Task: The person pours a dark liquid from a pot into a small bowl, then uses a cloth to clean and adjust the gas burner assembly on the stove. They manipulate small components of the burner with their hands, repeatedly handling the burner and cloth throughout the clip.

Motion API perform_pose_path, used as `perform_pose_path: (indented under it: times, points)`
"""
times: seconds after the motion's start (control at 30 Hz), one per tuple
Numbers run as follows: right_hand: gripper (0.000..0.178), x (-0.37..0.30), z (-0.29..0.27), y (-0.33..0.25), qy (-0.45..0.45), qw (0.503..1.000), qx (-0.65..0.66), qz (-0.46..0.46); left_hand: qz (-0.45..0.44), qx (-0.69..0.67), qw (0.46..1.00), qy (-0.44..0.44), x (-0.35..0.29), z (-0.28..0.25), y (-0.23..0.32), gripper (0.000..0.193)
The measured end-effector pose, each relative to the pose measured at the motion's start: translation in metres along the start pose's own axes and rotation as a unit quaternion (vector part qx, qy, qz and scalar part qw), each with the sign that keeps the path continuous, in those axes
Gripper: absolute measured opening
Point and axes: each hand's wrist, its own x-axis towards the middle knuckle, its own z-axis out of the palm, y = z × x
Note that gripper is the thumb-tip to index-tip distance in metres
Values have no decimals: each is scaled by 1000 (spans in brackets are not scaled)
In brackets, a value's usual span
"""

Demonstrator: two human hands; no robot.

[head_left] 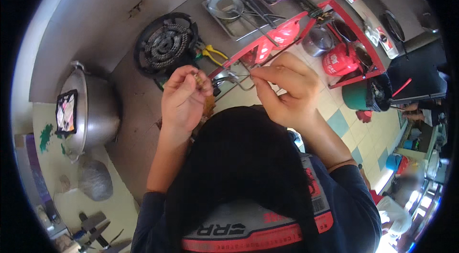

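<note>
Small brass fitting (198, 80) in one pinch, thin wire (245, 76) in the other, near the ring burner (167, 45)

The left hand (183, 97) is closed on the brass fitting, thumb against curled fingers. The fitting sits out at the fingertips, clear of the palm and partly covered; its exact shape is too blurred to tell. The right hand (289, 90) pinches the thin wire between thumb and forefinger, its fine free end pointing toward the left hand, apart from the fitting.

For work this fine, the left hand probably serves best as a steady vise, with the fitting turned to face the wire and the right fingertips making only small movements. A short free length of wire should bend less; a long one may buckle if pushed off line. The fitting looks easy to drop, so a firm, light pinch seems right.

Both hands are on the burner's near side, the left just beside it, the right farther to its right. Yellow-handled pliers (208, 50) lie just right of the burner, a metal tray (234, 28) beyond and to its right, and a large metal pot (103, 109) nearer and to its left.
</note>
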Motion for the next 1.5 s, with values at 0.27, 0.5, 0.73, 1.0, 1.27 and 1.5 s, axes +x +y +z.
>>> perform_pose_path:
  times: [0.27,0.5,0.73,1.0,1.27,1.5]
  points:
    - [25,16,-1,-22,26,990,-28,-138,63,49,994,-75,5,30,-9,17]
    - [30,14,9,-17,24,984,-16,-176,136,149,975,-96,5,28,-11,19]
    - [28,13,13,-13,10,983,-34,-180,150,190,966,-89,5,31,-10,17]
    - [24,7,21,-13,-23,983,-50,-172,165,272,944,-93,0,37,-12,14]
    - [21,7,11,-8,16,998,-14,-64,182,286,940,-42,-1,33,-9,13]
    - [20,3,18,-10,22,996,-14,-91,187,285,939,-46,-2,35,-12,14]
